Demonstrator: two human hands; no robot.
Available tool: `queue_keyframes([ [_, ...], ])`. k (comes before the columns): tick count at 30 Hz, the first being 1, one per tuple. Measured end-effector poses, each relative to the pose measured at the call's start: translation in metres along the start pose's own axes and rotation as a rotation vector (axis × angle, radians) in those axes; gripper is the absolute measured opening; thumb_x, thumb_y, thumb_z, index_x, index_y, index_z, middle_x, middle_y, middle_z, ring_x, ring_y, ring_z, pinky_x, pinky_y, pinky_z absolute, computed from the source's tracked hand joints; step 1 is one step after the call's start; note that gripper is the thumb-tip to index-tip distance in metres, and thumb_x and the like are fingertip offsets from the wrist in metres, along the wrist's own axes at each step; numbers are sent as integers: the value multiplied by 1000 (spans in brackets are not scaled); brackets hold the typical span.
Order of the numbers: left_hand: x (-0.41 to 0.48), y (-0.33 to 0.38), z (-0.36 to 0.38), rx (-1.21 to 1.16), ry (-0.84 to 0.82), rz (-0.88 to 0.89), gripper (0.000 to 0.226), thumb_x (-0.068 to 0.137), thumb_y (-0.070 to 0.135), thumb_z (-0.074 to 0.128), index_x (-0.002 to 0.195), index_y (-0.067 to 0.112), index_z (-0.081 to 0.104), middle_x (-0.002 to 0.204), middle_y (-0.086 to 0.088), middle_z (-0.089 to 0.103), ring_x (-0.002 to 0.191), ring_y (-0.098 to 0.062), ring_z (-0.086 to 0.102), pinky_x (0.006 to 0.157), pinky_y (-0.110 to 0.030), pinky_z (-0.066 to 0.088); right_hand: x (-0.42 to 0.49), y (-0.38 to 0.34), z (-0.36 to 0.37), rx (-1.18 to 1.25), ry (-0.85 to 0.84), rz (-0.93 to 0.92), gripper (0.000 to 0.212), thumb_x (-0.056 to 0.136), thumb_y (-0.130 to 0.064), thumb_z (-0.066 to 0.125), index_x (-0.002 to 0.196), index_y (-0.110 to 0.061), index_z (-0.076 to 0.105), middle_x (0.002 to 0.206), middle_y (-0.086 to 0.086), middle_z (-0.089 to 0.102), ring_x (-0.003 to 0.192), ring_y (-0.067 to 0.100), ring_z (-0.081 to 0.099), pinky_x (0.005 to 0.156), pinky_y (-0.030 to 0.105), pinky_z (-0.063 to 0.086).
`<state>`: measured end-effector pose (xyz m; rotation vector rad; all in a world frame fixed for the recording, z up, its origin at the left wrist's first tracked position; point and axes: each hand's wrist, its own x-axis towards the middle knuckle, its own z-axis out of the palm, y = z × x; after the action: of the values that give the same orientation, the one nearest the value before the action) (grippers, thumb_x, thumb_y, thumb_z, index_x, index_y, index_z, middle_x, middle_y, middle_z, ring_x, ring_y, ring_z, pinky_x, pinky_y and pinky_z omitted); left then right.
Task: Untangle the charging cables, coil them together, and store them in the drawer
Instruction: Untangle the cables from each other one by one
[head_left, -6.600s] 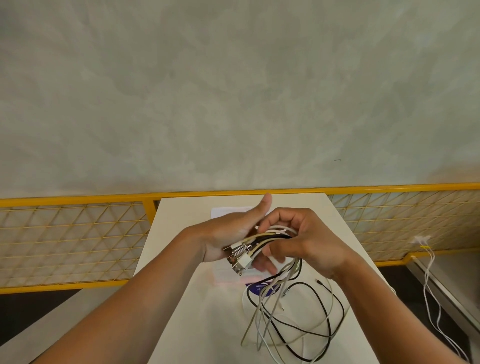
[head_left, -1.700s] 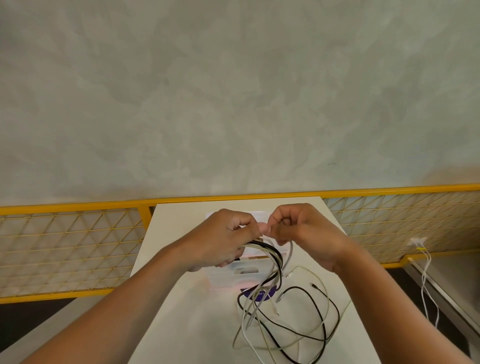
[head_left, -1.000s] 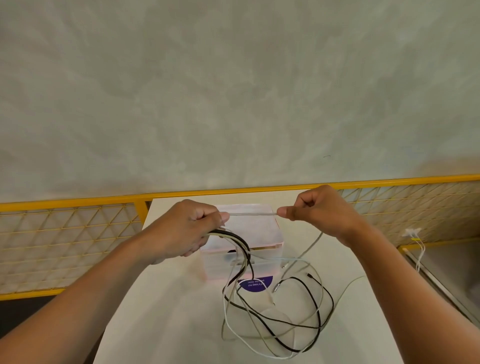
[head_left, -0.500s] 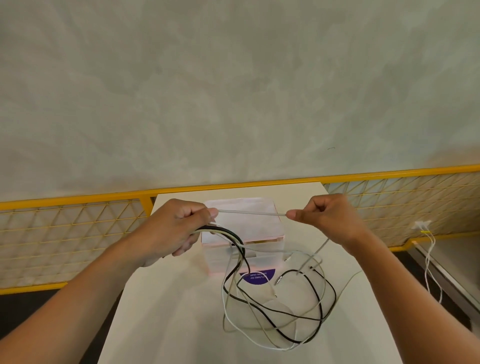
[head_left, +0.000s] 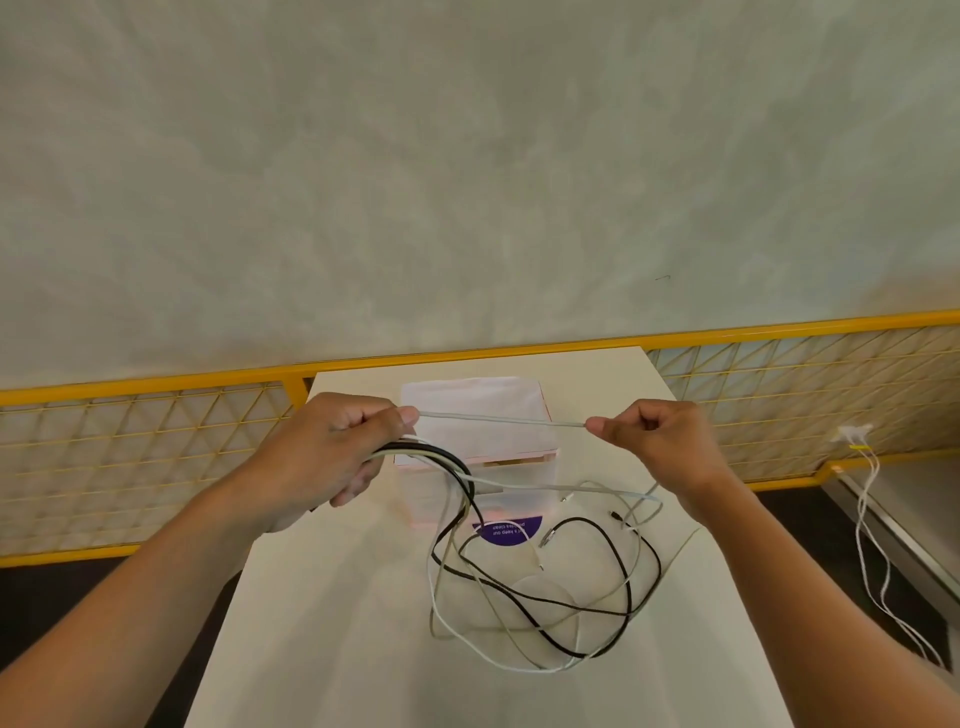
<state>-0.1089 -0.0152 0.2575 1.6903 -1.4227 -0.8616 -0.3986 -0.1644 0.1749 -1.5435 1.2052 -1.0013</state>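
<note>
My left hand (head_left: 332, 452) grips a bundle of black and white charging cables (head_left: 540, 597) near their ends; the rest hangs in loose loops onto the white table (head_left: 332, 623). A grey cable (head_left: 498, 420) runs taut from my left thumb to my right hand (head_left: 660, 441), which pinches it between thumb and forefinger and lets it trail down to the table. Behind the cables stands a small translucent pink drawer box (head_left: 478, 415), its front partly hidden by the hanging cables.
A round purple sticker (head_left: 506, 531) lies on the table under the loops. A yellow wire-mesh railing (head_left: 130, 447) runs behind the table against a grey wall. At the right, white cables (head_left: 872, 551) hang from a plug beside a grey ledge.
My hands moved apart from touching over the bundle, drawing one grey cable taut between them. In the last half second they spread slightly wider.
</note>
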Motion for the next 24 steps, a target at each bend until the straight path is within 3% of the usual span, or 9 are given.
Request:
queue_keyframes([
  [2,-3,1,2,-12,7,-1,43,98,34,55,80,-4,63,44,-6,38,41,-20,33,49,-25,31,-2,2,-1,-61,62,9,48,64,-44,89,52,-12,56,51,-2,49,50,12,43,69,34,50],
  [4,-4,2,1,-23,35,4,44,97,33,55,82,-7,63,43,-7,38,41,-20,32,49,-27,32,-2,5,-5,-100,115,42,55,65,-48,89,51,-13,50,48,-8,43,51,14,40,72,33,52],
  [6,-4,1,-2,-36,73,-1,45,96,35,55,83,-8,62,44,-9,36,41,-20,32,48,-26,32,-3,8,-10,-34,113,78,54,67,-45,89,54,-11,49,53,-3,43,54,15,42,68,27,51],
  [9,-5,-1,-2,-48,103,-29,42,98,33,54,85,-6,64,43,-9,36,40,-19,31,46,-26,31,-5,9,-15,133,32,121,46,75,-30,85,65,3,55,63,8,38,49,12,32,48,11,39],
  [11,-5,-3,-1,-61,108,-46,40,100,30,53,86,-5,65,42,-8,36,39,-19,31,45,-25,30,-4,12,-19,212,-6,135,46,78,-29,82,79,12,61,61,7,37,53,16,25,45,17,33],
  [15,-3,-10,-4,-71,92,-78,39,100,31,53,86,-4,67,43,-7,37,38,-18,33,46,-26,30,2,14,-18,221,-10,144,32,86,-24,77,90,7,70,49,-10,43,54,18,22,48,26,23],
  [19,-1,-16,-11,-141,110,-132,38,100,29,54,90,-6,65,42,-8,36,36,-17,31,41,-23,30,3,9,-7,132,-1,93,12,88,-25,76,95,-15,76,60,-5,49,55,17,34,47,24,33],
  [21,1,-19,-13,-201,128,-149,36,99,29,55,87,-3,66,42,-9,36,34,-17,31,38,-22,29,0,6,3,38,-53,59,20,89,-26,75,109,-28,72,73,-1,59,60,17,50,54,23,43],
  [24,5,-23,-12,-296,128,-173,34,98,32,58,78,6,70,43,-8,35,34,-17,30,40,-22,27,-7,-1,25,-115,-137,9,37,88,-31,77,121,-38,63,103,-8,67,88,12,65,74,23,50],
])
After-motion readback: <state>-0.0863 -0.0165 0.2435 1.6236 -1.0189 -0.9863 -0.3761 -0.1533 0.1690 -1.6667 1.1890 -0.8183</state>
